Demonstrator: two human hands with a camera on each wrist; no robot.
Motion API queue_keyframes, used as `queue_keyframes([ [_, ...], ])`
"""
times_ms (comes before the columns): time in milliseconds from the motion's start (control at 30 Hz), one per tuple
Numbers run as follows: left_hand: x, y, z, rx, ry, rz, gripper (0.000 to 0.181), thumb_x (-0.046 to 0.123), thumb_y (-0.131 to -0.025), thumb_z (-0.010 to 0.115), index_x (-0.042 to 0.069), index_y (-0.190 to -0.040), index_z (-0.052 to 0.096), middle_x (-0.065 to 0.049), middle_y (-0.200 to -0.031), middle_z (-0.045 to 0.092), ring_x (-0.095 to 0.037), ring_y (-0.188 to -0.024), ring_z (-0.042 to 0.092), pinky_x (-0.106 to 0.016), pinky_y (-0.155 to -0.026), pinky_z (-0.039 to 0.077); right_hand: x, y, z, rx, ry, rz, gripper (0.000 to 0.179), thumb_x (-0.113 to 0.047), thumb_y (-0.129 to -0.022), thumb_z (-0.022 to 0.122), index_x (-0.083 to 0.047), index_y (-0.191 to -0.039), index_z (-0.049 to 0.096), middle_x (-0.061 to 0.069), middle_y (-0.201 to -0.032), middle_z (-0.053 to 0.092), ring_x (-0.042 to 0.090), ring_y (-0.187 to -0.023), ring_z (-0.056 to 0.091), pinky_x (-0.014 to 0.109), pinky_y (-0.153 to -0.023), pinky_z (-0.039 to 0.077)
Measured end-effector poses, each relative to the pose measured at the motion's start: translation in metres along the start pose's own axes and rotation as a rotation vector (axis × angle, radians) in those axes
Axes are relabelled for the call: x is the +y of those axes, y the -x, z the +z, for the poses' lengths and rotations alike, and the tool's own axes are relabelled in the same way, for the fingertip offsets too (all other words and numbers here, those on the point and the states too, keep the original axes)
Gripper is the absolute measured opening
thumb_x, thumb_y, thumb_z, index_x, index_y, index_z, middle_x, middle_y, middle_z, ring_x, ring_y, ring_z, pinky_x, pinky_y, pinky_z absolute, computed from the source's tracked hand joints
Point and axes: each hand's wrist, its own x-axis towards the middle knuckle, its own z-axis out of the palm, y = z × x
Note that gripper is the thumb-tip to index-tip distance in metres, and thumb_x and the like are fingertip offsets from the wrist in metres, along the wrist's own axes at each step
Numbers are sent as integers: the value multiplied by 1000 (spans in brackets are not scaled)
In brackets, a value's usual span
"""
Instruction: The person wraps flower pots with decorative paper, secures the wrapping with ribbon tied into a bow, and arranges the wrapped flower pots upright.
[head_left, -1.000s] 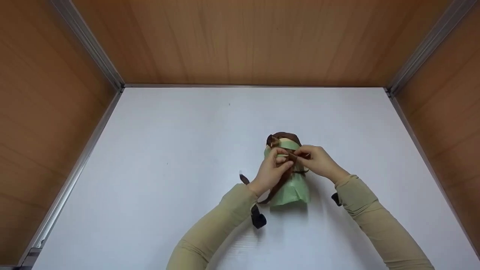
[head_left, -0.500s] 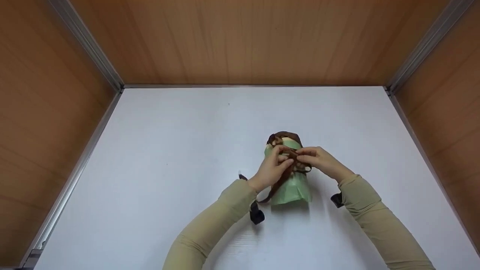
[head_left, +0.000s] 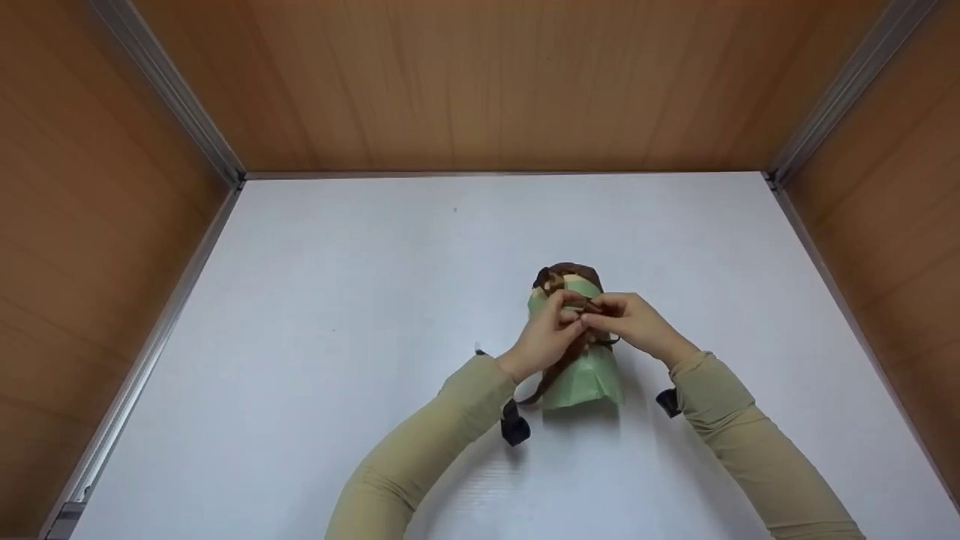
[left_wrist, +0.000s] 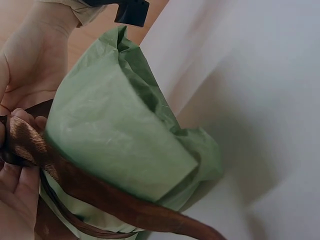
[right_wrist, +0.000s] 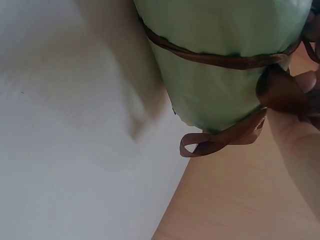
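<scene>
A cone-shaped bundle wrapped in pale green paper (head_left: 589, 382) lies on the white table with its crumpled end toward the person. Brown satin ribbon (left_wrist: 115, 200) is wound about it, and a knotted part sits between the hands. My left hand (head_left: 541, 339) pinches the ribbon from the left, just over the bundle's middle. From the right, my right hand (head_left: 637, 324) pinches ribbon at the same spot, fingertips close to the left hand's. A ribbon loop (right_wrist: 205, 145) sticks out at one end of the bundle in the right wrist view. Fingers partly hide the knot.
The white tabletop (head_left: 337, 300) extends all around the bundle. Wood-grain panels (head_left: 480, 82) in metal framing stand at the back and both sides. A black wrist device (head_left: 514, 429) hangs under the left forearm, another (head_left: 667, 403) beside the right sleeve.
Both hands stay over the bundle while their fingers work the ribbon. The right hand drew slightly away, then came back to the left fingertips. The bundle has barely moved.
</scene>
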Motion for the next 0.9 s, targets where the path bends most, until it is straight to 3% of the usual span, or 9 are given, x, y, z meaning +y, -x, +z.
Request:
queue_keyframes([
  [400, 8, 2, -8, -70, -114, 23, 31, 12, -101, 44, 5, -131, 46, -13, -112, 67, -10, -91, 63, -19, -75, 48, 0, 3, 1, 127, 46, -71, 19, -11, -93, 60, 8, -90, 64, -4, -74, 56, 7, -65, 45, 22, -60, 37],
  [500, 10, 3, -14, -30, -151, 28, 29, 15, -102, 40, 6, -128, 51, -11, -107, 67, -9, -84, 62, -20, -73, 50, 1, 5, 1, 138, 42, -62, 18, -11, -93, 60, 7, -91, 64, -3, -74, 54, 7, -65, 44, 24, -61, 36],
  [567, 11, 4, -20, 33, -189, 35, 28, 15, -103, 40, 5, -124, 54, -12, -98, 66, -11, -76, 60, -22, -67, 49, 1, 6, 1, 132, 43, -51, 19, -12, -93, 60, 7, -91, 64, -2, -74, 54, 8, -65, 44, 24, -61, 37],
  [633, 10, 3, -26, 102, -230, 56, 25, 12, -102, 41, 4, -120, 56, -12, -96, 64, -13, -80, 60, -23, -70, 50, 2, 8, 2, 119, 47, -49, 19, -12, -93, 60, 7, -91, 64, -2, -73, 53, 8, -65, 45, 25, -61, 38],
  [767, 7, 0, -37, 177, -400, 109, 26, 3, -99, 41, 5, -119, 57, -12, -107, 59, -20, -97, 56, -29, -82, 48, 3, 10, 3, 103, 56, -65, 19, -12, -92, 61, 7, -91, 64, -2, -74, 54, 8, -66, 46, 26, -62, 40],
  [900, 3, -3, -44, 144, -621, 169, 40, -8, -93, 41, 6, -129, 53, -20, -122, 49, -31, -115, 49, -39, -97, 43, 4, 11, 4, 92, 61, -74, 19, -12, -92, 62, 7, -91, 64, -2, -74, 55, 7, -66, 45, 25, -62, 40],
])
